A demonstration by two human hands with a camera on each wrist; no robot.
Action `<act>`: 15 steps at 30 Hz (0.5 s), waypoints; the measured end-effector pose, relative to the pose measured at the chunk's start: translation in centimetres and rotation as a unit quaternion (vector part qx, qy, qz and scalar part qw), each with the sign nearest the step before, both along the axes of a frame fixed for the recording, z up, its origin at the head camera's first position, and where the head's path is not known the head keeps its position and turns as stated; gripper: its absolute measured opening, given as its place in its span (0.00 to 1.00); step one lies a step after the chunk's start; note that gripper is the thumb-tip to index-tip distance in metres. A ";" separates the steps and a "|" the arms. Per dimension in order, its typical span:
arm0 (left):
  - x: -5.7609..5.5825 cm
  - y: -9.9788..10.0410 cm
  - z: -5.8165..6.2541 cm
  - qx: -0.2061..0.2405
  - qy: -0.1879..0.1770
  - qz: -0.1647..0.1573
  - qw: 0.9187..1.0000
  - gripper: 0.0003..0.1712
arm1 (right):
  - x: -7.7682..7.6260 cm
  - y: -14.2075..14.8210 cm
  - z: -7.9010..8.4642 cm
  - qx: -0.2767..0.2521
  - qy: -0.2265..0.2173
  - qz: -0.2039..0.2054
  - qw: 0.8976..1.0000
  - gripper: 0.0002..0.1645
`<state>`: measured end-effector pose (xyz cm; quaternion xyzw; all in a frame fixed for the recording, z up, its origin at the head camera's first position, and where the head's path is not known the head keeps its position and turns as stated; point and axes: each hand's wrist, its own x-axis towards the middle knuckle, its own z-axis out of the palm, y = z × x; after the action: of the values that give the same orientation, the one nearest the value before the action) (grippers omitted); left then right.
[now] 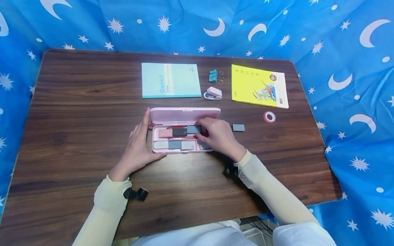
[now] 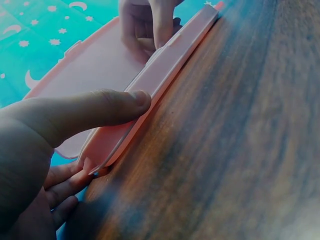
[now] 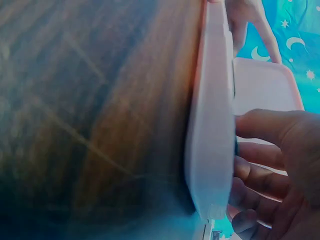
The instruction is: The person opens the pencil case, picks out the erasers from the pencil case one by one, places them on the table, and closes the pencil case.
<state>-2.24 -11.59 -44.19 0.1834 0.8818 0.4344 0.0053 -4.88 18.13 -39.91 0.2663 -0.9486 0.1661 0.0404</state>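
A pink pencil case [image 1: 154, 138] lies on the table with its lid [image 1: 185, 116] raised. In it, a pink eraser [image 1: 165, 133], a black eraser [image 1: 180, 132] and a blue-grey eraser [image 1: 193, 130] form the upper row; white and grey ones line the lower row. My right hand [image 1: 220, 136] reaches into the right end, thumb and forefinger pinching the blue-grey eraser of the upper row. My left hand [image 1: 136, 148] spans the left end, fingers straight beside the lid. In the left wrist view its thumb [image 2: 117, 107] rests on the case's front wall [image 2: 160, 80].
Another blue-grey eraser [image 1: 238, 127] lies right of the case, with a red-rimmed tape roll [image 1: 266, 117] beyond. Behind the case are a light blue notebook [image 1: 170, 80], a teal binder clip [image 1: 213, 76], a small pink stapler [image 1: 213, 93] and a yellow book [image 1: 258, 85].
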 end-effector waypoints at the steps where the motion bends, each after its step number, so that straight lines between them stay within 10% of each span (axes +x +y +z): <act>1: 0.0 0.1 0.0 0.001 -0.001 -0.001 1.000 0.88 | 0.0 0.0 -0.1 0.002 0.005 -0.002 1.000 0.16; 15: 0.0 0.1 -0.2 0.007 0.006 -0.001 1.000 0.88 | 1.3 3.9 3.5 -0.027 -0.038 -0.031 0.998 0.17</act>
<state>-2.29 -11.48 -44.34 0.1875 0.8787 0.4391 -0.0010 -3.57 22.01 -36.42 0.2291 -0.9525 0.1999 0.0164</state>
